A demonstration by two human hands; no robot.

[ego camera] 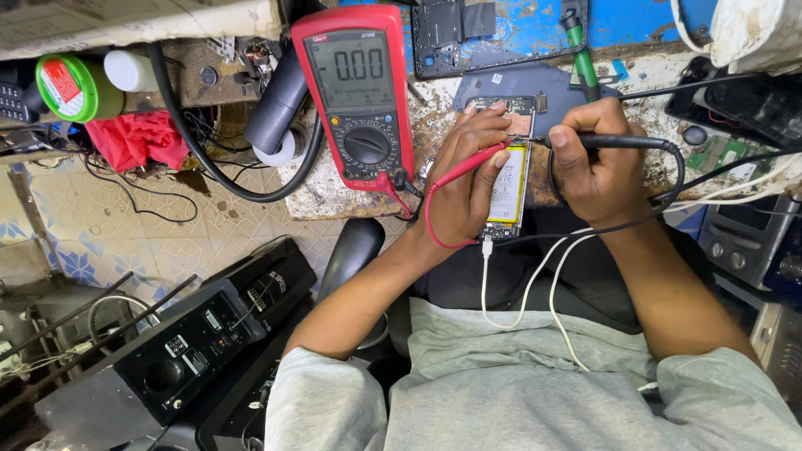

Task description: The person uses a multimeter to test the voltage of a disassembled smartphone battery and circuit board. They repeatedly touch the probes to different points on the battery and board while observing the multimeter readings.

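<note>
An opened phone (511, 179) with its battery and circuit board showing lies on the worn bench. My left hand (468, 179) holds a red test probe (468, 167), its tip on the phone's board. My right hand (597, 159) grips a black test probe (618, 142), whose tip meets the board at nearly the same spot. Both leads run to a red multimeter (355, 92) standing left of the phone. A white cable (501, 292) is plugged into the phone's lower end.
A green-handled tool (581, 50) and a phone back frame (455, 33) lie behind the phone. A green-capped canister (71, 83), red cloth (134, 138) and black hose (200, 159) sit at left. Black audio gear (184, 351) stands on the floor below.
</note>
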